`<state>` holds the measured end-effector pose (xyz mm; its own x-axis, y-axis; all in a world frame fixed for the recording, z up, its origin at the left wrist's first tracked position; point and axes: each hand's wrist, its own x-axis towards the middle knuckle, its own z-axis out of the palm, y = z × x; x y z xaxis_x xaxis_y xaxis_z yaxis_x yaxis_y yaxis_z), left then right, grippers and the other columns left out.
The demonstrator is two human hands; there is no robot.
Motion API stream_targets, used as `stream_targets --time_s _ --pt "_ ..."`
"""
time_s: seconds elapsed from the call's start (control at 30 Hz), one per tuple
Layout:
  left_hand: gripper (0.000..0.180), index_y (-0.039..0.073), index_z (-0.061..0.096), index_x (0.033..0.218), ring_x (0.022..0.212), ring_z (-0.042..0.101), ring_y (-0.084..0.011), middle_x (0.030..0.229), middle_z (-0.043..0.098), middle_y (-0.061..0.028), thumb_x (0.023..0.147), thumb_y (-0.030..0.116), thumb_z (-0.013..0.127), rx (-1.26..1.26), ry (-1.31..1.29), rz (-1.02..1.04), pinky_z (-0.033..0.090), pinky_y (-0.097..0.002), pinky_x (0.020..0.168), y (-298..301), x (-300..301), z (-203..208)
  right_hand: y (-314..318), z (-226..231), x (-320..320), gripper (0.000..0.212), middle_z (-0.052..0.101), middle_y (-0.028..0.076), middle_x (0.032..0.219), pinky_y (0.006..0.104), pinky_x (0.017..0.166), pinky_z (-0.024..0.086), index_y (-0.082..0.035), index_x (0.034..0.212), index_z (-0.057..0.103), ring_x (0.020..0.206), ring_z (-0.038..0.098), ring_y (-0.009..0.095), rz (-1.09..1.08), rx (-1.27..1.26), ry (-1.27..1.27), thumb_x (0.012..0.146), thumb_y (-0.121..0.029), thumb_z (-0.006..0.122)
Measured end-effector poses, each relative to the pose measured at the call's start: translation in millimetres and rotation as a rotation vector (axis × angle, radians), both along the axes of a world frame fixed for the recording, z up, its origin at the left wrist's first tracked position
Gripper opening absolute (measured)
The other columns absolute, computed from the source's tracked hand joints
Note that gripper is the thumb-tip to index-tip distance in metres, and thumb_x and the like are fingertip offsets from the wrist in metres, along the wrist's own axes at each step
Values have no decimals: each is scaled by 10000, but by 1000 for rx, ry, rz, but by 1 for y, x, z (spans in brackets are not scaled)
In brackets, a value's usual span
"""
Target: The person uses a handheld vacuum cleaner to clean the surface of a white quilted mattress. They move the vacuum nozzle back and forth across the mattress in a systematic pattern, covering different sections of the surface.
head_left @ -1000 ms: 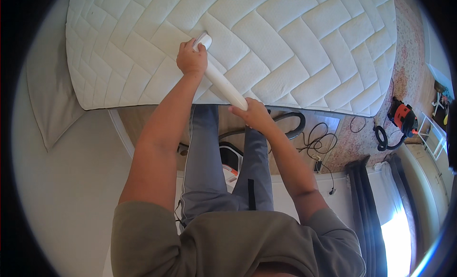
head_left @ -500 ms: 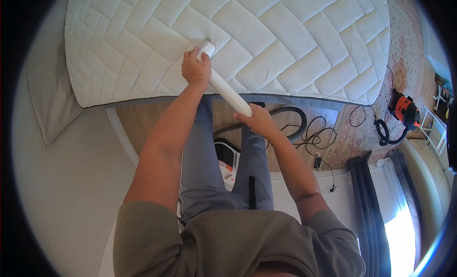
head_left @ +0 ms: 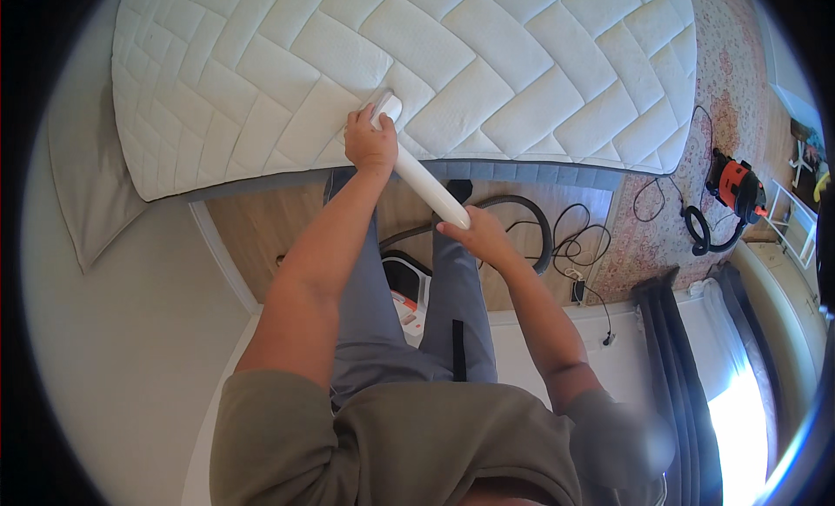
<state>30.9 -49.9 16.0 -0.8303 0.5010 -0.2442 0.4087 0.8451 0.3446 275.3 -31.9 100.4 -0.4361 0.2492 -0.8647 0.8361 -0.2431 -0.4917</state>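
Note:
Both my hands grip a long white tube-shaped handheld cleaner (head_left: 428, 186), held at a slant across the mattress's near edge. My left hand (head_left: 371, 143) wraps around its far end, just behind a rounded head that rests on the white quilted mattress (head_left: 487, 63). At the lower end of the tube, my right hand (head_left: 478, 236) is closed around it, out past the mattress edge above the floor. The underside of the head is hidden from me.
A white, black and orange machine (head_left: 409, 310) stands between my legs, with a black hose (head_left: 546, 236) curving near it. Loose cables (head_left: 570, 245) lie on the wooden floor. An orange and black vacuum cleaner (head_left: 738, 191) sits on the patterned rug at the right. A grey pillow (head_left: 87, 171) is at the left.
The cleaner has been drawn toward me over the mattress and slightly to the right, with both hands staying on it. The view has shifted a little.

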Motion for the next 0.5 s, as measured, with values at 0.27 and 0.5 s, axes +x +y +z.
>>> stream_targets --time_s 0.27,0.5 --pt "386 142 687 1217 1055 619 -333 1184 618 -74 872 304 629 14 -37 -27 524 -455 885 -4 34 -2 -8 5 35 613 706 246 995 472 851 515 17 1062 684 973 681 403 -13 -2 -16 836 -552 718" --pt "380 133 685 1208 1027 632 -339 1164 618 -79 866 289 632 31 -99 -19 524 -450 879 -10 82 -4 -17 10 77 568 682 125 765 369 582 525 -6 1065 690 602 670 225 16 79 -45 843 -526 746"
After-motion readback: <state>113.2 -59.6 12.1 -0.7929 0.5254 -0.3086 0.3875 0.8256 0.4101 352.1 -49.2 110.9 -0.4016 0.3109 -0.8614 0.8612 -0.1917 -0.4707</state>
